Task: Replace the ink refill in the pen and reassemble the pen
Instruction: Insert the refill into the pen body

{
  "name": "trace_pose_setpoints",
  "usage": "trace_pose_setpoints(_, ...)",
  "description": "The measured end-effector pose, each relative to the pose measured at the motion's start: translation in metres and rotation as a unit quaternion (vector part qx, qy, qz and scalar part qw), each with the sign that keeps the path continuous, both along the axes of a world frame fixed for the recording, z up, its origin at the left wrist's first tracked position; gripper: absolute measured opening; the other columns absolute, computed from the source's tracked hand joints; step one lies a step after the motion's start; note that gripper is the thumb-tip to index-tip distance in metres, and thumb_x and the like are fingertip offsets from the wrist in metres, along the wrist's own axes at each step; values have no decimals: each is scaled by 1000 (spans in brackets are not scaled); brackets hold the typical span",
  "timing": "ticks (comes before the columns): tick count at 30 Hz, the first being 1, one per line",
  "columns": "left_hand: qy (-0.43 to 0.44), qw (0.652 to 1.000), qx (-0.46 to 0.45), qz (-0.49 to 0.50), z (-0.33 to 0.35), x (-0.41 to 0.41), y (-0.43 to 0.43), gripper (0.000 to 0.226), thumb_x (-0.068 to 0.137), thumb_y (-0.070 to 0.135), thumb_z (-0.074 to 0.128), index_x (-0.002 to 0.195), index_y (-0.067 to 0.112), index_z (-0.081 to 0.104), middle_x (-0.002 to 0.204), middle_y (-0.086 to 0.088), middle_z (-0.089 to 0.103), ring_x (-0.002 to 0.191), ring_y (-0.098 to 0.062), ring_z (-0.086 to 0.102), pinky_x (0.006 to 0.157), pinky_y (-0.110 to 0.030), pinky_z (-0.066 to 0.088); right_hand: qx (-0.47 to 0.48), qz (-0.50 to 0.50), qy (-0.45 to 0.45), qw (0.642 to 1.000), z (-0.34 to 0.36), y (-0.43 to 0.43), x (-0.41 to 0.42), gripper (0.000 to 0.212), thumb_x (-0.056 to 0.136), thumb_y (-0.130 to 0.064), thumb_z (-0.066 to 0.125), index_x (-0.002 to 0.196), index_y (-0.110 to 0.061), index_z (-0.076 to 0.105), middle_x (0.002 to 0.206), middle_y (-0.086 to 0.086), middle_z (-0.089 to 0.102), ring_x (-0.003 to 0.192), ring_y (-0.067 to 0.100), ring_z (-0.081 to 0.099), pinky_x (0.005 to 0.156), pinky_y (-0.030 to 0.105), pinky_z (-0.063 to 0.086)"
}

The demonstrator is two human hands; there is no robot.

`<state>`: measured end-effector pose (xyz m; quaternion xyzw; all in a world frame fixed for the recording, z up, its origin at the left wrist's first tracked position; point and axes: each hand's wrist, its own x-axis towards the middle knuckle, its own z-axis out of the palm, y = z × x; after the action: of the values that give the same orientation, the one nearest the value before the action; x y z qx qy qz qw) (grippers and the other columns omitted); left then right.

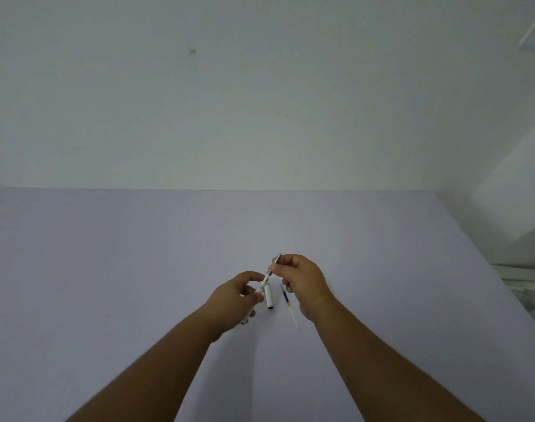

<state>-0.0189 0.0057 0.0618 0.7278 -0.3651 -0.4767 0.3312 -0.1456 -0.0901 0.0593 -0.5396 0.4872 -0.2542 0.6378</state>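
Observation:
My left hand (234,301) grips a white pen barrel (261,287) that slants up to the right above the table. My right hand (302,281) pinches the silver tip section (276,259) at the barrel's upper end. The two hands are close together over the middle of the table. A white pen cap (269,297) with a dark end lies on the table just below the barrel. A thin ink refill (289,306), dark with a yellow band and a clear tail, lies on the table under my right hand.
The pale lavender table (138,269) ends at a white wall (229,86). White furniture and fittings (527,287) stand past the table's right edge.

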Motion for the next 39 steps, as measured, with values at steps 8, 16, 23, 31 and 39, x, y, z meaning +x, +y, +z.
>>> trace_pose_setpoints(8,0,999,-7,48,7,-7,1,4,86,21,63,90,21,61,87,-3,66,74,-18,66,67,-31,57,10,38,0,999,1,5,-4,7,80,-19,68,83,-25,71,83,-6,69,74,10,56,64,23,44)
trace_pose_setpoints(16,-24,999,-28,37,19,-9,1,5,86,19,64,85,23,61,83,-1,64,68,-15,64,58,-25,53,37,71,-55,995,10,4,-9,15,82,-16,66,89,-27,74,84,-5,69,52,8,42,55,21,41)
trace_pose_setpoints(23,-27,998,-41,41,27,-10,1,7,85,19,65,82,25,61,84,-1,64,66,-14,64,57,-23,51,35,79,-29,996,16,0,-9,3,77,-23,72,75,-24,74,73,1,61,56,12,40,55,25,40)
trace_pose_setpoints(31,-53,997,-38,33,33,-10,-7,6,85,20,64,84,25,61,81,2,64,63,-9,64,52,-19,48,40,73,-45,996,24,-3,-9,19,78,-38,69,86,-21,71,77,-4,64,55,10,40,50,21,39)
trace_pose_setpoints(39,-40,998,-28,33,31,-11,-9,5,85,17,64,87,22,63,78,1,65,64,-11,63,52,-20,48,-3,71,4,997,23,-2,-11,23,80,-44,66,81,-21,66,79,-4,60,66,13,45,59,25,41)
